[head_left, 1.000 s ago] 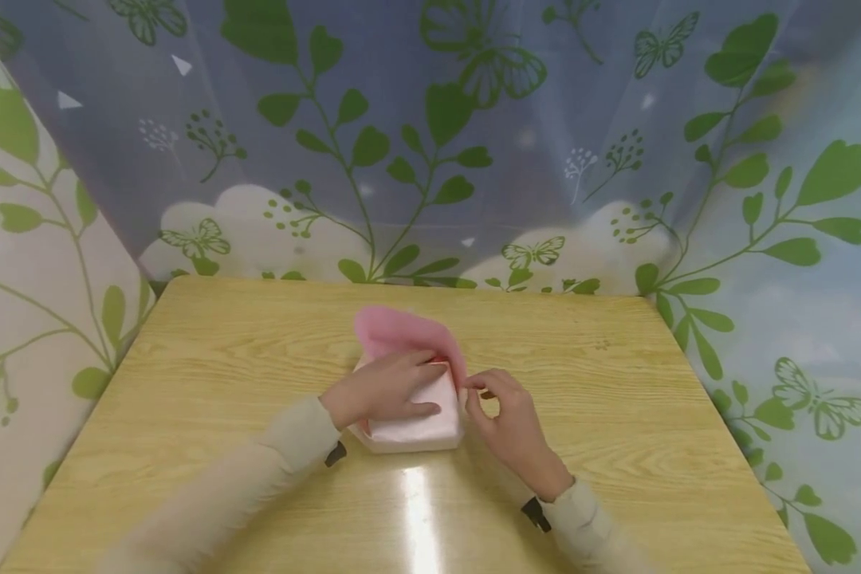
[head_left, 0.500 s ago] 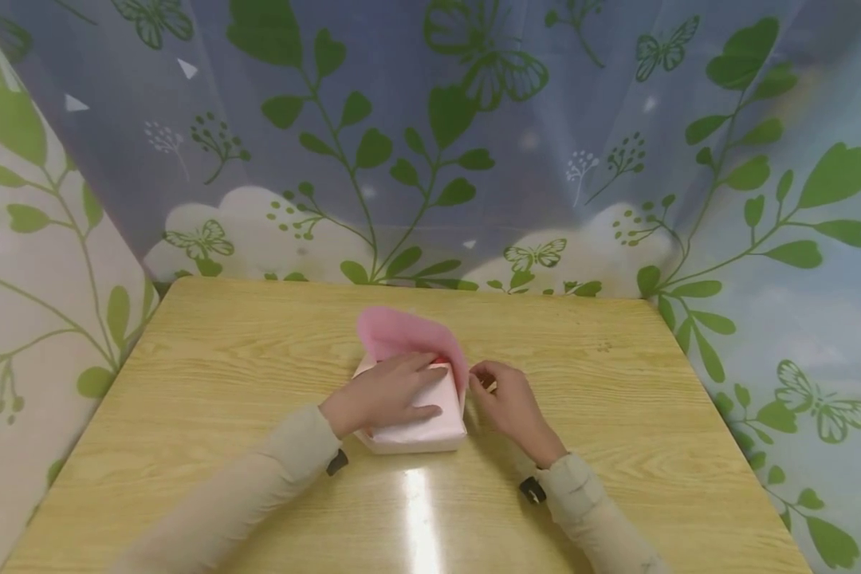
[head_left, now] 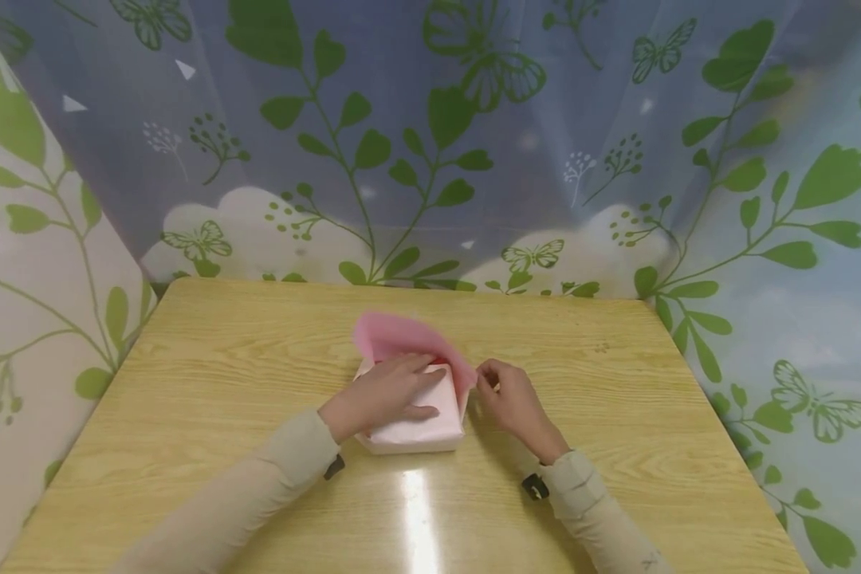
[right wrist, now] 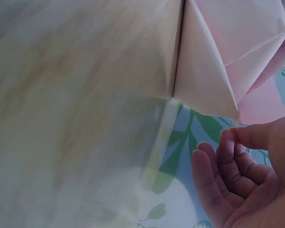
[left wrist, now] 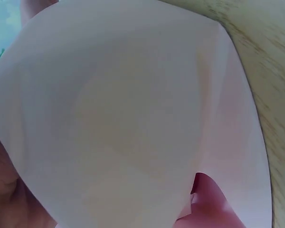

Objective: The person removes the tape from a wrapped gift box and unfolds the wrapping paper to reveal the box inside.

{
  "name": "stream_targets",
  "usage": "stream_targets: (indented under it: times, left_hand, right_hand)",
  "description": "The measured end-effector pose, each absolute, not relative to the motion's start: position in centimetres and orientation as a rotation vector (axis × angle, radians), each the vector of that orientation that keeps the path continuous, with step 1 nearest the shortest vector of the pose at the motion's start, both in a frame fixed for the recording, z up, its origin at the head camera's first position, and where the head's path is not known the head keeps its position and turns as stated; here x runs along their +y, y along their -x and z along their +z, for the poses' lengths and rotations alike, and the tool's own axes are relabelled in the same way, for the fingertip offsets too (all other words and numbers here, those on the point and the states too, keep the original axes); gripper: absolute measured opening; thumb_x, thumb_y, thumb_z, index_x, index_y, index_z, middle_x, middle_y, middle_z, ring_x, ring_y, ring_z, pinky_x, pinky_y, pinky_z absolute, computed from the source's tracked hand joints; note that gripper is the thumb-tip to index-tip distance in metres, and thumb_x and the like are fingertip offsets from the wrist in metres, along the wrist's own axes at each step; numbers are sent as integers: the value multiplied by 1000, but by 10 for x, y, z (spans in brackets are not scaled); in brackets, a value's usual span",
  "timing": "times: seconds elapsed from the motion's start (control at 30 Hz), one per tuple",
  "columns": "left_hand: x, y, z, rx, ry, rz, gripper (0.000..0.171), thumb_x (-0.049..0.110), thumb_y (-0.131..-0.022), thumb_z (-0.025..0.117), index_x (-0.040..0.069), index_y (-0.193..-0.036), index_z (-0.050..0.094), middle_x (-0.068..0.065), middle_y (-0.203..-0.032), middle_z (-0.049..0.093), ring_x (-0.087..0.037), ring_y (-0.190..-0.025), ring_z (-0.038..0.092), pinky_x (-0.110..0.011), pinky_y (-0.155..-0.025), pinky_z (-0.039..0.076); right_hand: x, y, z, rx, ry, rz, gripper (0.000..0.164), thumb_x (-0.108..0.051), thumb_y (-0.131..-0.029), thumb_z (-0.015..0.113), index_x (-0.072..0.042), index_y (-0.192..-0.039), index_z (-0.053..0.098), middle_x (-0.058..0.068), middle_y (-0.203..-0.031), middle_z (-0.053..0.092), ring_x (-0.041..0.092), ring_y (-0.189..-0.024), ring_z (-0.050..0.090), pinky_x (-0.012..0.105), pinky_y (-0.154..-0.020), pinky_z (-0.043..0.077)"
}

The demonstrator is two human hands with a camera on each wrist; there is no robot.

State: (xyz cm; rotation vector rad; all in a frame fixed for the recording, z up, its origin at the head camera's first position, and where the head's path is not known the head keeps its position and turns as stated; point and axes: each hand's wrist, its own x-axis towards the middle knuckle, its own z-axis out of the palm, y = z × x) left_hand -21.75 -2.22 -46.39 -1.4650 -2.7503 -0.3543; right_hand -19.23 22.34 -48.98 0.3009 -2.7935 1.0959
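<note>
A pale pink paper-covered package (head_left: 416,430) sits near the middle of the table. From its far side rises a darker pink sheet of paper (head_left: 402,333), bent over toward the right, with a bit of red beneath it. My left hand (head_left: 382,397) rests on top of the package, fingers spread. At the right, thumb and forefinger of my right hand (head_left: 515,405) pinch the sheet's corner. In the right wrist view the right hand (right wrist: 247,175) has its fingertips together at a paper corner. Pale paper (left wrist: 133,95) fills most of the left wrist view.
The wood-grain table (head_left: 258,335) extends around the package on every side. A patterned curtain (head_left: 430,159) with leaves and butterflies hangs behind it and along both sides. A light streak (head_left: 418,518) reflects off the tabletop in front.
My right hand has shifted slightly right and away from me, and the sheet's right corner now reaches farther out past the package. My left hand has stayed in place.
</note>
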Motion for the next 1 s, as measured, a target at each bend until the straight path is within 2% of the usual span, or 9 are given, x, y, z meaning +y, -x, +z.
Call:
stream_targets:
  times: [0.23,0.33,0.43,0.5,0.53,0.6,0.7,0.87,1.0]
  left_hand:
    - [-22,219,-465,-2758,1471,-363,63,48,-99,63,9,-147,55,-16,-154,49,-32,-141,47,-45,-118,38]
    - [-20,219,-465,-2689,1482,-394,51,41,-99,64,7,-137,63,-15,-149,54,-31,-138,50,-44,-118,39]
    - [-13,218,-462,-2587,1425,-480,31,33,-99,65,9,-117,71,-8,-128,67,-23,-120,61,-37,-106,50]
    - [-6,216,-459,-2553,1328,-592,20,33,-99,65,15,-104,73,1,-106,71,-13,-96,66,-28,-86,56]
    - [-2,214,-457,-2547,1263,-665,19,34,-98,66,17,-98,73,6,-94,70,-10,-82,64,-24,-74,55]
    - [6,211,-453,-2541,1124,-796,20,39,-97,66,23,-88,73,13,-72,63,-4,-61,55,-20,-55,47]
    - [17,208,-447,-2546,963,-910,26,45,-96,65,28,-78,73,17,-60,56,-2,-47,45,-20,-42,37]
    - [29,208,-444,-2572,846,-859,35,47,-95,65,28,-66,72,17,-59,57,0,-48,45,-18,-44,36]
    - [34,209,-442,-2596,839,-853,44,29,-95,63,19,-54,52,14,-51,37,-1,-48,32,-18,-45,27]
  right_hand:
    - [225,193,-492,-2801,-294,1082,13,-4,-98,60,-4,-92,72,3,-78,68,12,-73,62,28,-66,58]
    - [224,193,-491,-2794,-313,1098,13,-5,-99,60,-4,-92,72,2,-79,68,11,-74,62,27,-67,58]
    - [223,193,-489,-2784,-342,1118,13,-7,-100,61,-5,-93,72,3,-79,69,12,-74,62,28,-66,58]
    - [223,192,-488,-2783,-358,1119,14,-8,-101,61,-5,-93,72,3,-79,69,13,-74,63,28,-66,57]
    - [222,193,-488,-2786,-365,1120,14,-9,-101,61,-6,-93,72,3,-80,69,14,-75,63,27,-66,57]
    - [221,193,-487,-2791,-373,1115,14,-11,-102,61,-6,-93,71,3,-80,69,14,-75,63,27,-66,57]
    - [220,193,-486,-2796,-377,1089,13,-11,-101,62,-7,-94,72,2,-79,69,13,-74,63,27,-66,57]
    - [219,192,-485,-2787,-380,1072,11,-7,-99,64,-8,-94,73,-1,-76,68,10,-71,62,26,-64,57]
    - [217,193,-484,-2766,-399,1086,13,-7,-99,63,-8,-91,73,0,-75,68,12,-71,63,26,-63,57]
